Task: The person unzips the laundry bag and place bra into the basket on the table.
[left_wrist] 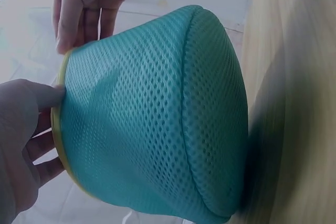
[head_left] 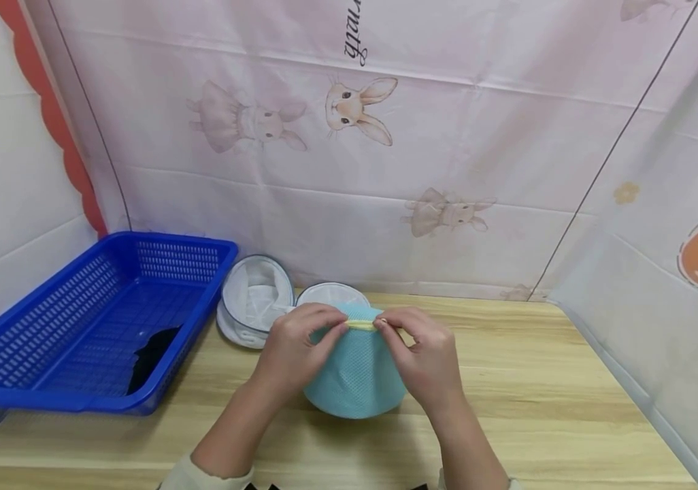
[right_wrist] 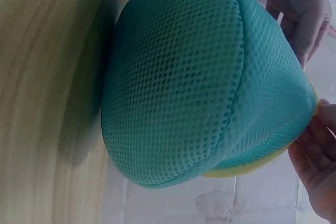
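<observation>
A teal mesh laundry bag (head_left: 355,381) with a yellow edge (head_left: 361,324) is held up in front of me, close over the wooden table. It has a rounded, drum-like shape, and its wide end faces the table in the left wrist view. My left hand (head_left: 296,344) pinches the yellow edge between thumb and fingers. On the other side of the same edge, my right hand (head_left: 425,347) pinches it too, a short stretch apart from the left. The right wrist view shows the bag's mesh base (right_wrist: 173,82) and yellow trim (right_wrist: 247,169). The bag's inside is hidden.
A blue plastic basket (head_left: 88,403) stands at the left with a black cloth (head_left: 152,357) in it. Behind the bag, against the printed wall sheet (head_left: 324,231), lie white mesh bags (head_left: 257,292) with round rims. The wooden table (head_left: 539,395) extends to the right.
</observation>
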The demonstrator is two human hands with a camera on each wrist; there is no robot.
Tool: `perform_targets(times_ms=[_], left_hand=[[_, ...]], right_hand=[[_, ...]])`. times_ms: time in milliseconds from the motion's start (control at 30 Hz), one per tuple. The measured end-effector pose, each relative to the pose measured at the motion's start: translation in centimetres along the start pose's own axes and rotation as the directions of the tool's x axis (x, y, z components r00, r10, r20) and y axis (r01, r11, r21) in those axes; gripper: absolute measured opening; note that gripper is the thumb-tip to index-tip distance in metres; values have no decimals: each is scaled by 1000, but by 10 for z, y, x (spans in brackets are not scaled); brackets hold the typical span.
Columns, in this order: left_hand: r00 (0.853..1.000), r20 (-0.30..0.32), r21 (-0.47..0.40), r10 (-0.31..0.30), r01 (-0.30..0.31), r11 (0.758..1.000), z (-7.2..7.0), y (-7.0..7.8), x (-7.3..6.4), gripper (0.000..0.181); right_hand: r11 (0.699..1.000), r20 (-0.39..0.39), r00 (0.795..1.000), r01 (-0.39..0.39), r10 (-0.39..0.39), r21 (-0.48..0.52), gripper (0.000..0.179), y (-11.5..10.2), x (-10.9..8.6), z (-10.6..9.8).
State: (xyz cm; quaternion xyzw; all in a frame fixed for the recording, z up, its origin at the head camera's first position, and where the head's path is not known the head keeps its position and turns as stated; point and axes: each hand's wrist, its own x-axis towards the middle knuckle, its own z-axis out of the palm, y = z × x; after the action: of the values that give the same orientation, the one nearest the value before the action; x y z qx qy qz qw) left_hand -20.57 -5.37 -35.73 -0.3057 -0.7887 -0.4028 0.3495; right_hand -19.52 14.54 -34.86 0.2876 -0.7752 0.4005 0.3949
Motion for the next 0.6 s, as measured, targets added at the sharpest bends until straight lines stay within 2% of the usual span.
perform_targets(times_ms=[267,433,600], left_hand=[[995,45,25,85,-87,996,10,9,-2,12],[995,32,60,97,-98,993,11,9,-3,10],[994,50,91,96,-101,991,7,9,-1,9]], right_hand=[[998,89,995,54,-53,-16,4,-3,-3,9],[999,114,993,43,-41,-14,6,-4,-3,9],[999,120,992,30,-27,-24,4,-2,-4,10]])
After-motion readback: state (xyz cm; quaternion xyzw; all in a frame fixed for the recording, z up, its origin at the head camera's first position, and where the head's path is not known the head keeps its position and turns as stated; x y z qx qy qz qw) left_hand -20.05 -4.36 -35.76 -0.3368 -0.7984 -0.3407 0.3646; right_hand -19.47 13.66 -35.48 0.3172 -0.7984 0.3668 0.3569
